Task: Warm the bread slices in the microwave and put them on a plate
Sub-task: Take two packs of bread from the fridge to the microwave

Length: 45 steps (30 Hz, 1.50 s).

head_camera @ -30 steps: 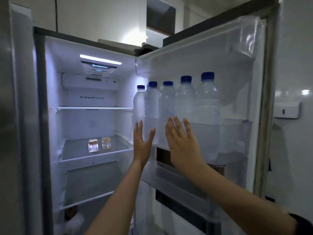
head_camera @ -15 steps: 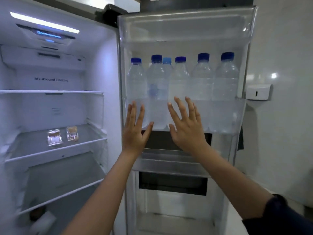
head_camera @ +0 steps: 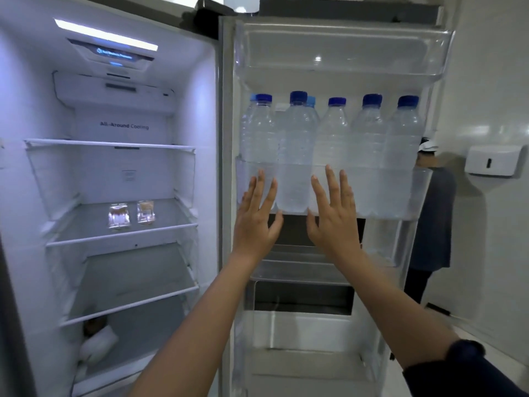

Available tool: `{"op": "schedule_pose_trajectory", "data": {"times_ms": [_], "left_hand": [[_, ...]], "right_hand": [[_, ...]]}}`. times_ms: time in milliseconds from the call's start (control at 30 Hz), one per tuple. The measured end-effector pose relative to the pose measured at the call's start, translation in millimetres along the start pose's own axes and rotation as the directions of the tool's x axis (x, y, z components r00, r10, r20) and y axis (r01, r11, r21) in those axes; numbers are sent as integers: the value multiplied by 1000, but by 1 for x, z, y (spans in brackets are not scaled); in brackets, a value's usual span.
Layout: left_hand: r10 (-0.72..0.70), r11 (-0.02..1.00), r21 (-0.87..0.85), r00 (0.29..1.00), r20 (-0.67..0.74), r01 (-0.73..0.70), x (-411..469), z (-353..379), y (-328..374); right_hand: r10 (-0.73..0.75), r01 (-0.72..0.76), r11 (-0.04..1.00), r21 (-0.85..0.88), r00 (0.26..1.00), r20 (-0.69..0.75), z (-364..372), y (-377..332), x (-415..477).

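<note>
- I am looking for the bread first. The two clear packets (head_camera: 118,218) with something brownish inside are lying side by side on the middle glass shelf (head_camera: 120,238) of the open fridge. I am taking them for the slices, though glare on the wrap is making that uncertain.
- Neither hand is reaching for them. The left hand (head_camera: 256,224) and the right hand (head_camera: 333,224) are hovering flat with fingers straight and spread wide, holding nothing, palms facing the door bin (head_camera: 406,196).
- I am judging that the hands are raised to steady the fridge door (head_camera: 226,138) or push it wider, which would open the way to the shelf. I cannot tell whether the palms are actually touching the bin.
- The water bottles (head_camera: 332,133) are standing upright in a row in that bin, and one is showing only its cap behind a neighbour.
- A white bundle (head_camera: 97,342) is sitting low in the fridge, too blurred to name.
- A person (head_camera: 432,224) is standing beyond the door, mostly covered by it, near a white box (head_camera: 492,160) on the wall.
- No microwave or plate is showing anywhere in this view.
</note>
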<state>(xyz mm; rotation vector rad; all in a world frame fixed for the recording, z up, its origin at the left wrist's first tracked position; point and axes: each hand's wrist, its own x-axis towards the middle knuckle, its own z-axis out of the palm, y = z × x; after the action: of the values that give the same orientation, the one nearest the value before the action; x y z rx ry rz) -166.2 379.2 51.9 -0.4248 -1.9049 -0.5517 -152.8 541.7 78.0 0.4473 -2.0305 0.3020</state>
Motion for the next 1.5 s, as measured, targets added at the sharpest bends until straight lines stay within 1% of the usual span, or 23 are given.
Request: {"op": "schedule_pose_trajectory", "data": {"times_ms": [100, 200, 300, 400, 533, 600, 667, 733, 800, 833, 900, 967, 1000, 1067, 1133, 1167, 1233, 1333, 1433, 1500], "left_hand": [[6, 1000, -1, 994, 112, -5, -7, -6, -2], [11, 999, 27, 973, 230, -17, -20, -12, -10], [0, 999, 34, 958, 288, -10, -31, -20, -20], [-71, 997, 40, 968, 240, 63, -41, -31, -34], [-171, 985, 67, 970, 173, 161, -53, -52, -71], [-239, 968, 117, 959, 154, 222, -54, -65, -101], [-332, 938, 146, 937, 110, 315, -52, -78, -139], [-426, 895, 170, 903, 51, 412, -49, -91, -182], [-460, 868, 222, 888, 24, 444, -43, -105, -231], [-461, 858, 272, 887, 33, 436, -39, -111, -258], [-478, 828, 359, 877, 54, 430, -30, -120, -312], [-550, 773, 415, 833, 61, 480, -25, -125, -364], [-600, 738, 431, 797, 66, 519, -25, -127, -389], [-702, 667, 447, 705, 106, 596, -26, -128, -436], [-787, 585, 471, 601, 137, 660, -27, -128, -479], [-823, 543, 460, 553, 127, 702, -27, -127, -497], [-873, 477, 392, 476, 105, 787, -28, -123, -526], [-909, 416, 280, 398, 120, 865, -22, -111, -557], [-928, 358, 226, 317, 198, 906, -13, -95, -578], [-922, 346, 230, 284, 262, 910, -10, -85, -588]], "right_hand": [[1, -2, 1000, 20, 999, 53, 6, -3, -8], [2, -5, 998, 62, 998, 59, 11, -6, -15], [-21, 13, 994, 111, 997, 75, 17, -14, -19], [-107, 99, 982, 159, 993, 47, 26, -32, -18], [-207, 219, 928, 302, 976, -71, 45, -77, -13], [-235, 242, 880, 410, 970, -67, 64, -108, -6], [-266, 262, 830, 493, 962, -62, 90, -139, 5], [-288, 257, 795, 549, 957, -31, 122, -169, 19], [-299, 236, 788, 569, 954, 20, 162, -197, 34], [-296, 213, 792, 572, 953, 56, 184, -209, 42], [-262, 118, 800, 589, 951, 166, 233, -230, 60], [-199, -8, 796, 605, 941, 275, 285, -249, 78], [-170, -61, 810, 584, 927, 333, 311, -257, 86], [-100, -156, 855, 494, 886, 453, 361, -271, 101], [15, -291, 860, 419, 835, 550, 406, -282, 117], [61, -356, 844, 402, 807, 587, 426, -287, 124], [106, -454, 800, 393, 751, 651, 461, -296, 136], [101, -575, 722, 384, 637, 764, 501, -310, 153], [59, -718, 593, 365, 491, 869, 528, -324, 168], [45, -768, 542, 341, 432, 901, 539, -332, 176]]}}
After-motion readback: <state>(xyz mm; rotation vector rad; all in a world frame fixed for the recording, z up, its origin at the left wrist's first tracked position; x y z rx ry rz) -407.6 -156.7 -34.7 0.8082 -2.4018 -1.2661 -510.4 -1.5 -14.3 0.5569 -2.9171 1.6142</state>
